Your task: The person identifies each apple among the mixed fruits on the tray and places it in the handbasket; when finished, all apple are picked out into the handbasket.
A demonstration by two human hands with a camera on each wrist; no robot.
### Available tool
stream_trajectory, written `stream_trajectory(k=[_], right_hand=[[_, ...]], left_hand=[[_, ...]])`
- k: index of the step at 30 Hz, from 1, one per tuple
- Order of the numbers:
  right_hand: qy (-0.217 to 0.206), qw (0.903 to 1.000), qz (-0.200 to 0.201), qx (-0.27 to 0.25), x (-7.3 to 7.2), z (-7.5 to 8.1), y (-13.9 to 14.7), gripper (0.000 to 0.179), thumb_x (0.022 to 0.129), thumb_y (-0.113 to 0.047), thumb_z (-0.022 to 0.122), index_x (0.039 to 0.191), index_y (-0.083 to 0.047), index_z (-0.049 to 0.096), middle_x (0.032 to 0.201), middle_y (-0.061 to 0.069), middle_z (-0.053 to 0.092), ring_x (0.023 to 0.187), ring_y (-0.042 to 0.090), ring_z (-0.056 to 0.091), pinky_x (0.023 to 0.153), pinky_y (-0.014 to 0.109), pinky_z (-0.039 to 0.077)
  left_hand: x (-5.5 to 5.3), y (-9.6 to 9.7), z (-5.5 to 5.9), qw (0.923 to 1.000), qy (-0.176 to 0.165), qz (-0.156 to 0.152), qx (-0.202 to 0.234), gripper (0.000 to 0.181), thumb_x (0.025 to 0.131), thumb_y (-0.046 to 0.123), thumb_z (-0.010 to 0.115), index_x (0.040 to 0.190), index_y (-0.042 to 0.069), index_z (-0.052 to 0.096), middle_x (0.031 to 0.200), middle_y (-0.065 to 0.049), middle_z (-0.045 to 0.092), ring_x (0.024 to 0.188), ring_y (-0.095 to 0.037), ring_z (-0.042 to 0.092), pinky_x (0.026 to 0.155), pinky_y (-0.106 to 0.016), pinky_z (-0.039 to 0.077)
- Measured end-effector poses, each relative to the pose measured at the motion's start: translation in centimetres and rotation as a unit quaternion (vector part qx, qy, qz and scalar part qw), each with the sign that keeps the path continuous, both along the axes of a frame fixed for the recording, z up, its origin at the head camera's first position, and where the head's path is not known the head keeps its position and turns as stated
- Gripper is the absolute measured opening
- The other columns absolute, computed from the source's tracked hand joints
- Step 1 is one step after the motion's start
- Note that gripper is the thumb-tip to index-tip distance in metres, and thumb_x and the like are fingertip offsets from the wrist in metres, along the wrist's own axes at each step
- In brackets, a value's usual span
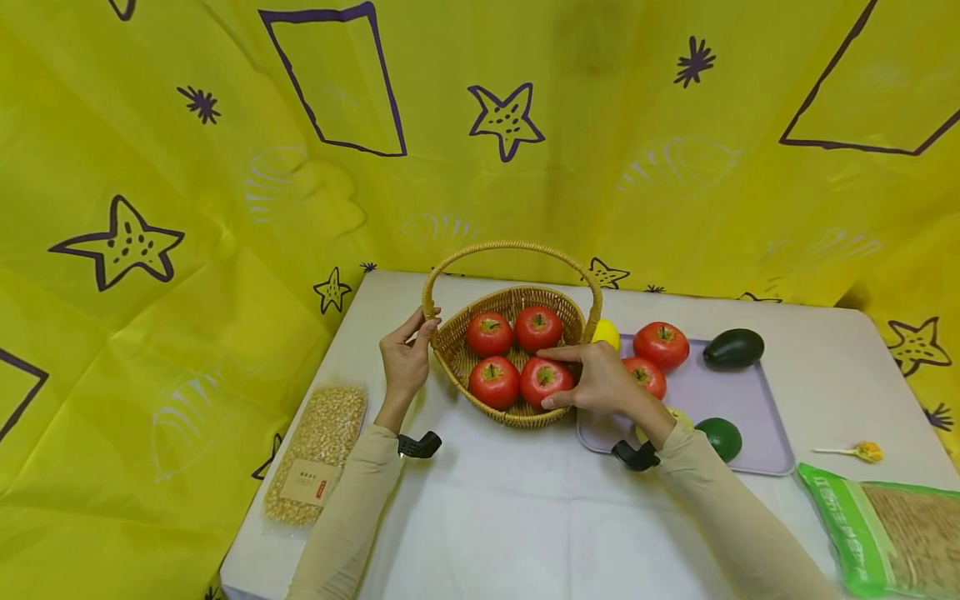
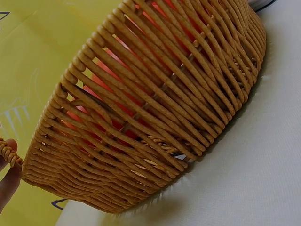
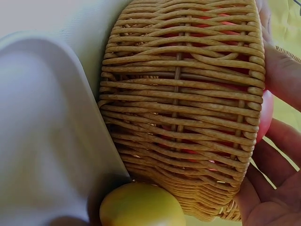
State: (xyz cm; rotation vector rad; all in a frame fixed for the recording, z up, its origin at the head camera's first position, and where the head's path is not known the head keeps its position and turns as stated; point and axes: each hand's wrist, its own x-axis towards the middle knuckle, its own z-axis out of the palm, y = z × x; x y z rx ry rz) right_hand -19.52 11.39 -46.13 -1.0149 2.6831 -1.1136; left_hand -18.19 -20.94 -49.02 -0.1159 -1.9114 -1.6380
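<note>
A wicker basket [image 1: 480, 407] with a tall arched handle [image 1: 510, 245] stands on the table, holding several red apples [image 1: 493, 382]. At its left side my left hand [image 1: 405, 360] pinches the foot of the handle between thumb and fingers; the left wrist view shows only its fingertips [image 2: 8, 181]. My right hand [image 1: 603, 379] reaches over the right rim and holds the front right apple [image 1: 545, 380], thumb in front and fingers behind. In the right wrist view the woven wall [image 3: 183, 108] hides most of that apple.
Right of the basket, a lilac tray [image 1: 757, 417] carries red apples [image 1: 661, 346], a dark avocado [image 1: 733, 349] and a green fruit [image 1: 720, 439]. A yellow fruit [image 1: 606, 334] touches the basket. Bagged kernels [image 1: 318, 450] lie left; a lollipop [image 1: 868, 452] and a green-edged bag [image 1: 900, 533] lie right.
</note>
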Motion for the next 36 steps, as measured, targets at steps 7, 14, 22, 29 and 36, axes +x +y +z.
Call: stream_trajectory(k=[7,14,22,29,36], right_hand=[[0.001,1.0,0.006,0.008,-0.01,0.0,-0.35,0.072,0.069,-0.035,0.102,0.132,-0.01,0.077,0.123,0.009,0.079,0.109,0.029,0.075,0.09,0.045,0.06],[0.002,0.9998,0.015,0.013,-0.07,-0.17,-0.74,0.07,0.069,-0.034,0.102,0.13,-0.01,0.078,0.122,0.008,0.08,0.11,0.03,0.074,0.091,0.045,0.058],[-0.006,0.9997,0.019,0.01,-0.07,-0.25,-0.94,0.069,0.069,-0.031,0.102,0.129,-0.007,0.078,0.124,0.008,0.079,0.113,0.031,0.073,0.094,0.047,0.058],[-0.009,0.9997,0.02,0.011,-0.18,-0.35,-0.87,0.07,0.069,-0.032,0.102,0.129,-0.006,0.077,0.125,0.009,0.079,0.115,0.031,0.073,0.095,0.047,0.059],[-0.02,0.9992,0.034,0.011,-0.12,-0.5,-0.69,0.069,0.074,-0.03,0.1,0.132,-0.002,0.075,0.128,0.013,0.077,0.115,0.03,0.072,0.093,0.046,0.059]], left_hand=[[0.01,-0.02,-0.12,1.0,0.003,-0.002,-0.001,0.032,0.103,0.004,0.069,0.134,-0.004,0.071,0.121,-0.027,0.076,0.107,-0.025,0.078,0.086,-0.02,0.062],[-0.03,-0.03,-0.18,1.0,0.0,0.002,0.0,0.032,0.102,0.004,0.069,0.133,-0.003,0.072,0.12,-0.026,0.076,0.102,-0.007,0.077,0.083,-0.019,0.063],[-0.03,-0.15,-0.16,1.0,0.001,-0.003,0.0,0.032,0.102,0.005,0.07,0.133,-0.003,0.072,0.121,-0.025,0.076,0.103,-0.01,0.077,0.085,-0.018,0.062],[-0.14,-0.11,-0.17,1.0,0.002,-0.006,0.002,0.031,0.102,0.002,0.068,0.133,-0.005,0.072,0.121,-0.027,0.075,0.102,-0.006,0.076,0.086,-0.019,0.062],[-0.04,0.03,-0.12,1.0,0.005,0.001,0.008,0.032,0.101,-0.003,0.069,0.132,-0.007,0.071,0.12,-0.03,0.075,0.104,-0.026,0.079,0.083,-0.021,0.063]])
